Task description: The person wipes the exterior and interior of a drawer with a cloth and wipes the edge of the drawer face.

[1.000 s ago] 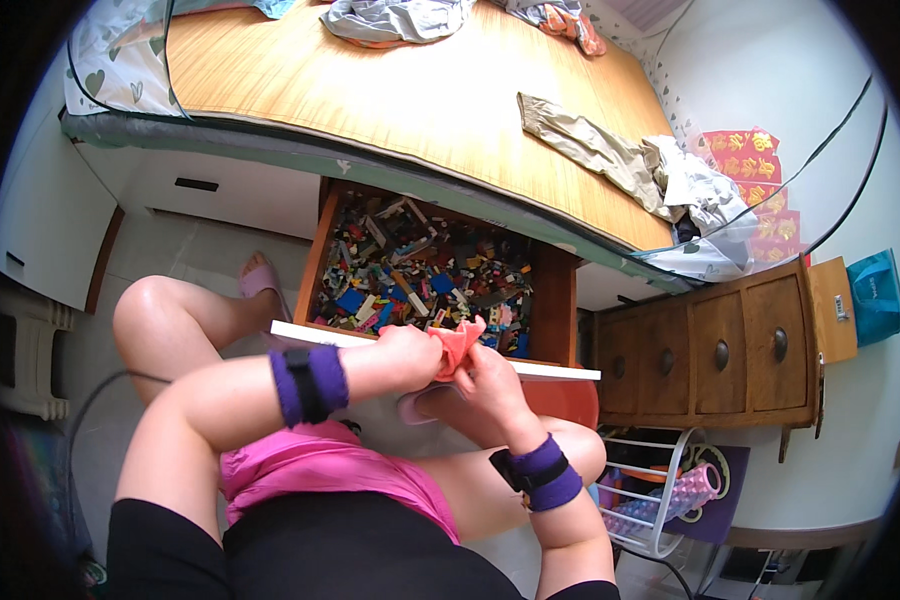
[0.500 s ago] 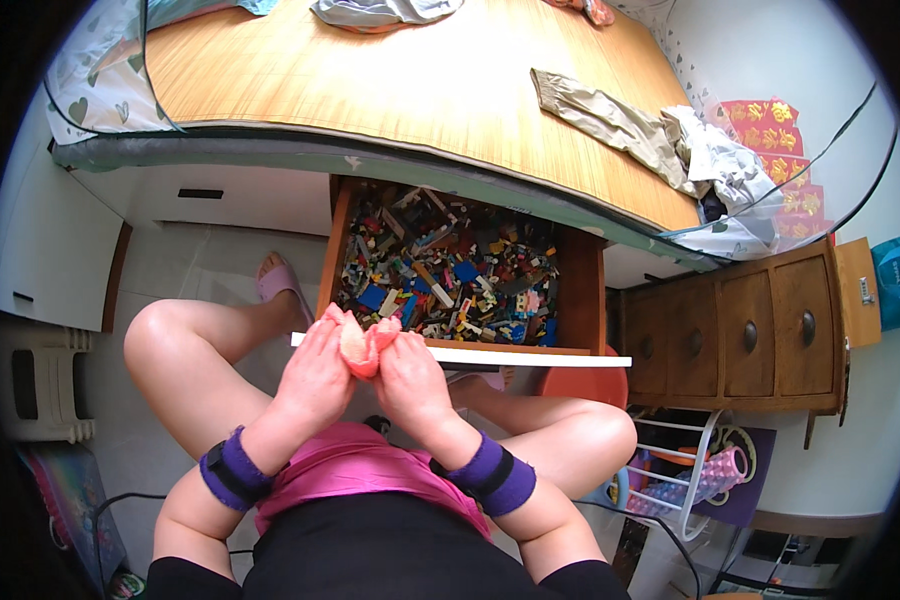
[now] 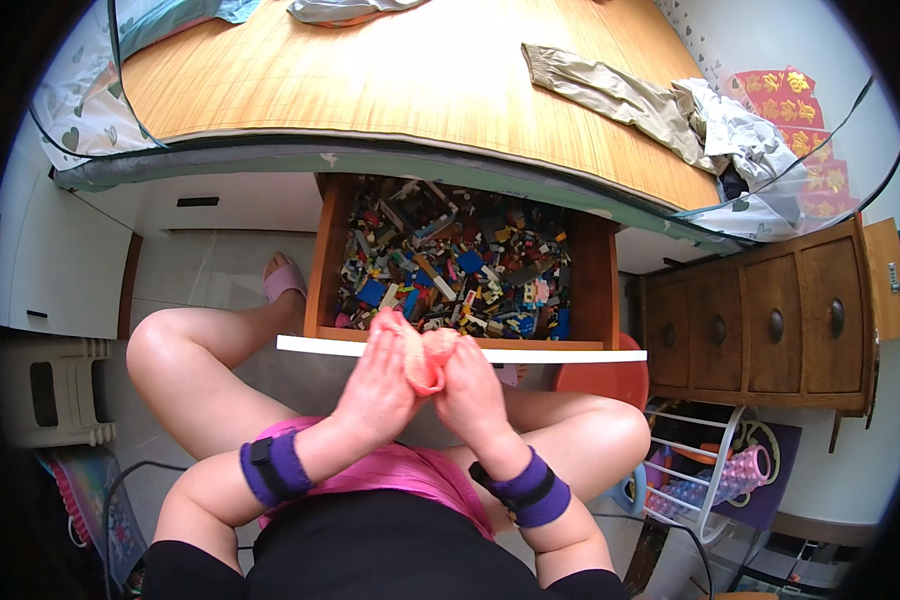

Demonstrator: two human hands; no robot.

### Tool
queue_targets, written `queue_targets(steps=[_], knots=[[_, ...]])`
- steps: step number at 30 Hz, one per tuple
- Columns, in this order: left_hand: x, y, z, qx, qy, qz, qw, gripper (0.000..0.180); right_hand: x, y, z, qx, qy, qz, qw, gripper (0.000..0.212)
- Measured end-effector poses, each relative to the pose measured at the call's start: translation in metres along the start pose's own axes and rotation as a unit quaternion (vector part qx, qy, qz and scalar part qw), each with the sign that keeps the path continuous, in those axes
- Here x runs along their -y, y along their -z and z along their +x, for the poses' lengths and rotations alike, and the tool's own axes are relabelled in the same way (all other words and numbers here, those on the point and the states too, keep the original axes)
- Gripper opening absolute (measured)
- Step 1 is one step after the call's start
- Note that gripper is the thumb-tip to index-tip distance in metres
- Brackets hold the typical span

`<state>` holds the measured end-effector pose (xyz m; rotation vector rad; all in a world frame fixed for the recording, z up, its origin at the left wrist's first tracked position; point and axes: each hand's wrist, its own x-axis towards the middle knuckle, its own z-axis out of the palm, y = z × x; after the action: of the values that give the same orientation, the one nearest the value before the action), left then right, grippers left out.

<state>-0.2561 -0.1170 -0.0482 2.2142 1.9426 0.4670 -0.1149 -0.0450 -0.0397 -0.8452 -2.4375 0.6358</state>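
Both hands grip a small coral-pink cloth (image 3: 423, 368) between them, bunched and folded, just over the white front edge (image 3: 545, 356) of an open drawer. My left hand (image 3: 378, 385) is closed on the cloth's left part, where a fold stands up past the fingertips. On the other side, my right hand (image 3: 472, 392) has its fingers curled round a crumpled end. Beyond them the drawer is filled with loose toy bricks (image 3: 450, 265) in many colours. A larger grey brick-built piece (image 3: 417, 210) lies at its back left.
Over the drawer is a bed with a woven mat (image 3: 370, 80), with beige trousers (image 3: 610, 95) on it. A brown wooden cabinet (image 3: 760, 315), a red tub (image 3: 602, 382) and a white rack (image 3: 715, 470) stand at right. A white plastic stool (image 3: 65, 392) is at left.
My hands and the cloth have shifted to the right across the drawer front. The cloth is turned, with more of it showing between the hands. The whole view has also shifted slightly.
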Motion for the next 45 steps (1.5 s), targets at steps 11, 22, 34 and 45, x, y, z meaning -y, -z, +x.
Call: queue_targets(steps=[11,22,34,45], knots=[[-0.089,-0.035,0.081,0.050,-0.138,0.108,0.983,0.044,-0.072,0.079,-0.043,-0.063,-0.092,-0.075,0.991,0.036],[-0.052,-0.021,0.054,0.044,-0.157,0.139,0.977,0.046,-0.030,0.051,-0.027,-0.087,-0.089,-0.101,0.987,0.040],[0.041,0.026,-0.024,-0.012,-0.052,0.042,0.998,0.049,0.041,-0.024,0.018,0.006,-0.013,-0.060,0.998,0.037],[0.071,0.052,-0.049,-0.050,0.022,0.022,0.998,0.054,0.076,-0.062,0.036,0.013,0.028,-0.031,0.999,0.032]])
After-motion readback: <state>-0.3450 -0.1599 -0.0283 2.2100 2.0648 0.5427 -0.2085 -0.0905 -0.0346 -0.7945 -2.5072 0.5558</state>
